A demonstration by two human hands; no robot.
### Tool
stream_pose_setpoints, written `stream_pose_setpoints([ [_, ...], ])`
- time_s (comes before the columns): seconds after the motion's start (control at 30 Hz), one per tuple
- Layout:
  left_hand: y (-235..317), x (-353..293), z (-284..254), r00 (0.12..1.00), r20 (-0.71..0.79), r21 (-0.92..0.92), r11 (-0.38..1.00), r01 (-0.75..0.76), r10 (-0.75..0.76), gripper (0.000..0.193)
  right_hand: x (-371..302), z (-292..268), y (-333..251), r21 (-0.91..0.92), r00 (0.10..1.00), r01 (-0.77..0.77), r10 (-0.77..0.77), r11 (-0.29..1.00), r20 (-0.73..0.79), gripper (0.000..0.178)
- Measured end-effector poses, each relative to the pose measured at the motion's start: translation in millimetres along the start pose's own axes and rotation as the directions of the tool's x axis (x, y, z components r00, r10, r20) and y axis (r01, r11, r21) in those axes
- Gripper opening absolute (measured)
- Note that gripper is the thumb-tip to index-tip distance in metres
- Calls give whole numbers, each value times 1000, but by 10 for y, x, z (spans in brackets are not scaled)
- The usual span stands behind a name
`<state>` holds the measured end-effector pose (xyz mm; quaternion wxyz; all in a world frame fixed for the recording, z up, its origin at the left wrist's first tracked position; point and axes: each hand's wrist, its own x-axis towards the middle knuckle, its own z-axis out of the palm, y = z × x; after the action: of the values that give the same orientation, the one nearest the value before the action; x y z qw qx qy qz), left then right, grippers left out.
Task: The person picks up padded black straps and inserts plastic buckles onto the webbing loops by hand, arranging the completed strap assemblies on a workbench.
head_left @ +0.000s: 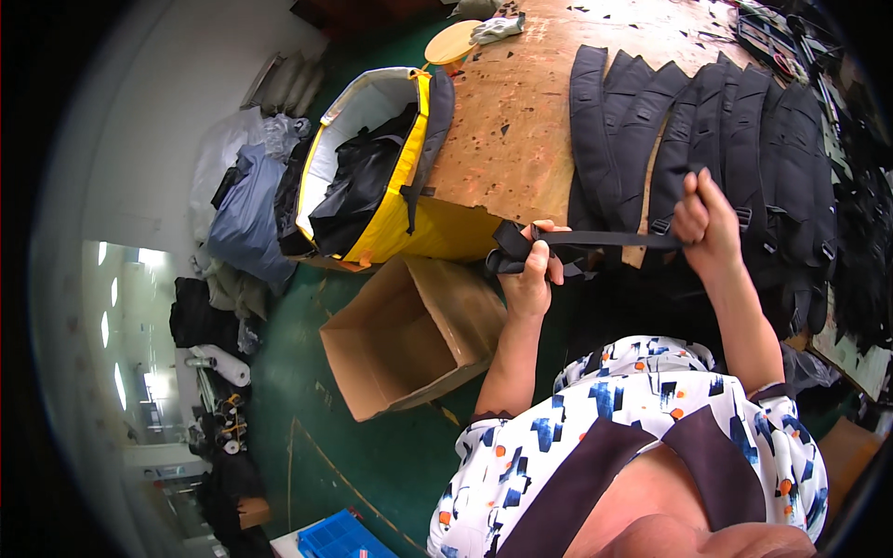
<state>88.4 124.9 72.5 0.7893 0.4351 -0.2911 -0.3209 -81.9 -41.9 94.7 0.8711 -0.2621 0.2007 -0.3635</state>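
A black webbing strap (609, 239) is stretched level between my two hands in front of the table's near edge. My left hand (532, 265) is closed around one end, where the webbing bunches into loops. At the other end, my right hand (707, 219) pinches the strap with fingers drawn together. Just beyond my hands, several padded black shoulder straps (642, 107) lie side by side on the wooden table, some with plastic buckles (659, 226) near their lower ends. My right hand is in front of these padded straps.
An open cardboard box (395, 358) sits on the green floor to the left. Beside the table stands a yellow bag (409, 219) with a pale lining and black material inside. A round stool (453, 42) is farther back; a blue crate (339, 537) is at the lower left.
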Motion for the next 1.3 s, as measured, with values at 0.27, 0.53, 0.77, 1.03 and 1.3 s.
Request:
stream_pose_setpoints([
  [0.27, 101, -168, -193, 985, 153, -538, 829, 149, -78, 42, -557, -355, 827, -686, 726, -542, 682, 485, -92, 33],
  [0.53, 233, -277, -423, 965, -166, 11, 979, 205, -201, 47, -166, -46, 655, -880, 912, 356, -87, -315, 401, 31],
  [0.77, -511, -170, -247, 930, -13, -11, 930, 366, -367, 41, 506, -173, 844, -803, 968, 82, -146, -590, 206, 28],
  [1.03, -681, -94, -264, 930, 68, 83, 931, 355, -361, 21, 461, -239, 693, -288, 827, -560, 543, 777, -143, 15],
  [1.3, -652, -70, -142, 924, 128, 335, 893, 301, -360, 17, 273, -129, 815, -257, 869, -495, 478, 830, -131, 16],
])
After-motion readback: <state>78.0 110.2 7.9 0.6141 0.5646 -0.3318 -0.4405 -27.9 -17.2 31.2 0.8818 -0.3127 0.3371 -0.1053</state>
